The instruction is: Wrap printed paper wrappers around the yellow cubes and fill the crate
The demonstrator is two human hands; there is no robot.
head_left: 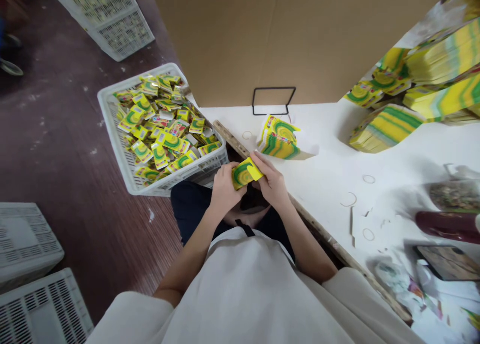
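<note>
Both my hands hold one small yellow-green box (242, 174) above my lap, close to the table's edge. My left hand (227, 188) wraps round its left end. The fingers of my right hand (270, 181) close on its right end, where a yellow flap sticks out. Just beyond my hands, a stack of flat yellow-green cartons (279, 138) stands on the white table (322, 179). To the left, a white plastic crate (113, 145) is full of small yellow-green boxes (170, 140).
A large cardboard sheet (296, 39) stands behind a black wire frame (253, 102). More carton bundles (388, 128) lie at the right, with a dark red bottle (446, 226) and a phone (448, 262) nearer. Other crates (41, 309) stand on the floor at the left.
</note>
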